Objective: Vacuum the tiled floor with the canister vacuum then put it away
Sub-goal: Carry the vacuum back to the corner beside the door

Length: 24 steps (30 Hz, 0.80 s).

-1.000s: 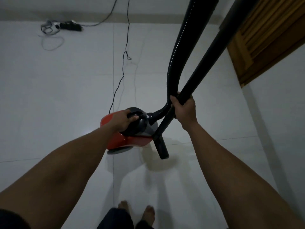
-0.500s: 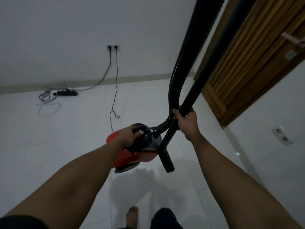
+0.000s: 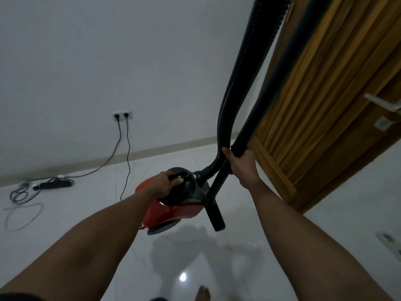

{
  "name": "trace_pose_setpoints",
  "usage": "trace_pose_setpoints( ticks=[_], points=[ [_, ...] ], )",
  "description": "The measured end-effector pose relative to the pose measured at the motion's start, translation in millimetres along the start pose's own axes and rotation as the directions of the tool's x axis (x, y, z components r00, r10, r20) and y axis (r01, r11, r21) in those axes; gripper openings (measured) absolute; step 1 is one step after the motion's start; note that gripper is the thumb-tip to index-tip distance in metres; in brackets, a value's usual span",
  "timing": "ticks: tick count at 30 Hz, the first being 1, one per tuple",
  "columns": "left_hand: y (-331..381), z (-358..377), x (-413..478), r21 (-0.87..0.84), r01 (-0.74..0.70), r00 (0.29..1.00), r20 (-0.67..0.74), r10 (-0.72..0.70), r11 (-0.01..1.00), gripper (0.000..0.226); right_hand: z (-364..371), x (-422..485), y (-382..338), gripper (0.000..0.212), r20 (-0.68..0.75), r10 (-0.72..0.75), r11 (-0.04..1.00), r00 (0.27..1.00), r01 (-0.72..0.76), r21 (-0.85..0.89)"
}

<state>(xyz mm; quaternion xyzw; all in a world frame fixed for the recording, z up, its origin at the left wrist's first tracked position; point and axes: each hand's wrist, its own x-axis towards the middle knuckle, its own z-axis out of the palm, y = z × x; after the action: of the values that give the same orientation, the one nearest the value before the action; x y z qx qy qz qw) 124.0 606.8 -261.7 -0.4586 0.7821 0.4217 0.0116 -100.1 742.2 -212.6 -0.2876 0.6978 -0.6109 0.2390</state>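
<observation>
Left hand (image 3: 166,184) gripped the carry handle (image 3: 181,176) on top of the canister vacuum (image 3: 173,210), fingers curled round it. The red-and-dark canister sat mid-frame over the tiled floor (image 3: 293,246); I couldn't tell whether its wheel touched the tiles.

Right hand (image 3: 243,168) was at the canister's 2 o'clock, fingers wrapped round the wand (image 3: 216,205), thumb against the ribbed hose (image 3: 240,79). Hose and wand both ran up toward 1 o'clock and out of frame. The wand's lower end hung just beside the canister at its 4 o'clock.

Wooden door (image 3: 325,94) was at 2 o'clock, with a metal lever (image 3: 380,103) on it. Wall socket (image 3: 122,115) at 11 o'clock had two cords plugged in, dropping to the floor. Power strip (image 3: 55,184) lay at 9 o'clock by the skirting. One bare foot (image 3: 202,293) showed at 6 o'clock.
</observation>
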Motion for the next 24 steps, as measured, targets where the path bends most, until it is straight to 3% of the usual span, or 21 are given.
trace_pose_setpoints(
  ticks=[6,14,24],
  points=[
    [59,-39,132,0.060,-0.070,0.998,0.001,0.070,0.996,0.043,-6,137,-14,0.038,-0.025,-0.068,0.996,0.997,0.067,-0.059],
    [106,-59,337,0.117,-0.097,0.988,0.135,0.081,0.988,0.047,-6,332,-3,0.044,-0.084,-0.010,0.991,0.996,-0.001,-0.134],
    [219,-56,557,0.242,-0.167,0.961,0.255,0.103,0.956,0.052,-45,554,54,0.044,-0.174,0.115,0.984,0.978,-0.136,-0.115]
  ],
)
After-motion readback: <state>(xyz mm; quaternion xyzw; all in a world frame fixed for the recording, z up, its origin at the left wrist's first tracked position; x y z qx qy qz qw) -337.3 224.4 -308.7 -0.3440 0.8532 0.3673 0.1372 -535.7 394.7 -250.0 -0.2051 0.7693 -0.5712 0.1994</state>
